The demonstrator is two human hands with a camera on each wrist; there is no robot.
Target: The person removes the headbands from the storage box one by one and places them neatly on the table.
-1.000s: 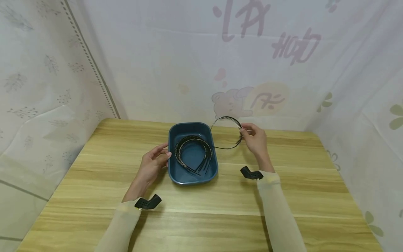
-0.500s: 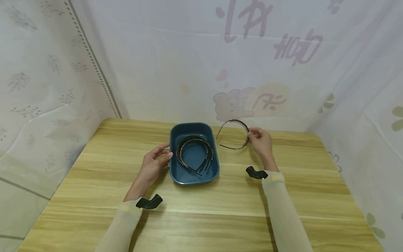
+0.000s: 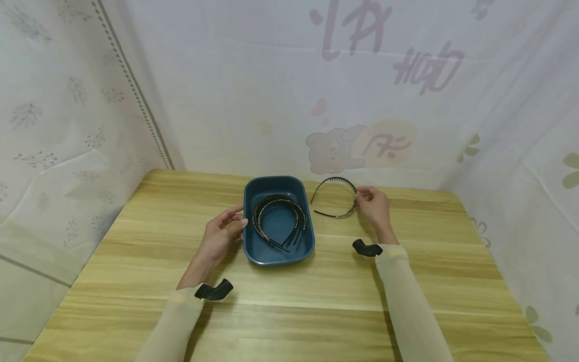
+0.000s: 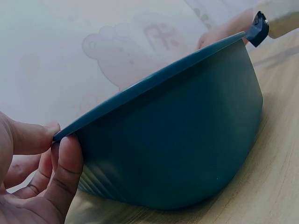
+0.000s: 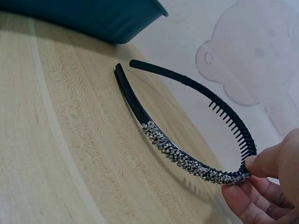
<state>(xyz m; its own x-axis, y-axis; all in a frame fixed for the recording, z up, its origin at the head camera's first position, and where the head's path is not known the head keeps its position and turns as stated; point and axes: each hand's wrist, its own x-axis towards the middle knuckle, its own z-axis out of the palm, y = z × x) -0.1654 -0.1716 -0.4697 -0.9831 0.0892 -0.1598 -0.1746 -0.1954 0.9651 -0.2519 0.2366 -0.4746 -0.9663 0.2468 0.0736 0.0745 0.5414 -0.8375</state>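
Note:
A black headband (image 5: pixel 187 163) with a band of glittering stones and inner comb teeth is pinched at its curved top by my right hand (image 3: pixel 374 206). In the head view this headband lies low over the table, right of a blue plastic basin (image 3: pixel 278 259), its two ends pointing toward it. My left hand (image 3: pixel 221 231) pinches the basin's left rim between thumb and fingers, as the left wrist view shows the rim (image 4: pixel 154 81) up close. Inside the basin, several similar headbands (image 3: pixel 260 221) lie nested together, their ends toward the near side.
The wooden table (image 3: pixel 289 322) carries the basin near its back edge. A pale printed cloth (image 3: pixel 253 90) hangs behind and at both sides. A black wrist camera (image 3: pixel 214 290) sits at each cuff.
My right hand has carried the headband rightward, out from the basin's right edge, then slightly down toward the table. My left hand keeps its hold on the rim.

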